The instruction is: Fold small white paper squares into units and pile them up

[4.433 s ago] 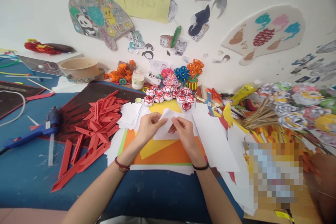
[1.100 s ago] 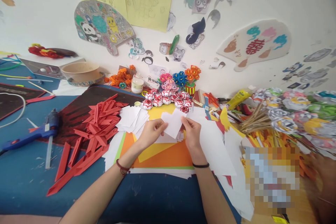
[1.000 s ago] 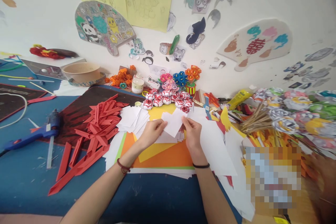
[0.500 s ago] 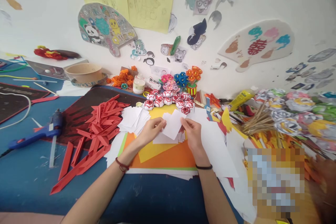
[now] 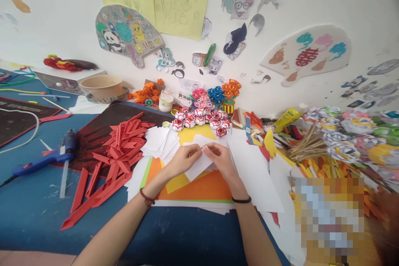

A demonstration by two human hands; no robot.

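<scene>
Half a second ago I held the white paper square (image 5: 197, 165) raised and flat between both hands; now my left hand (image 5: 181, 160) and right hand (image 5: 222, 159) have lowered it onto the orange sheet (image 5: 202, 186) near the table's front edge, fingertips pinching its top edge together, so a fold is forming. The stack of white squares (image 5: 160, 143), folded red strips (image 5: 120, 146) and paper roses (image 5: 199, 115) crowd close around.

Both hands, left (image 5: 183, 160) and right (image 5: 222, 161), pinch a white paper piece (image 5: 197, 166) over orange sheets (image 5: 199, 185).
</scene>
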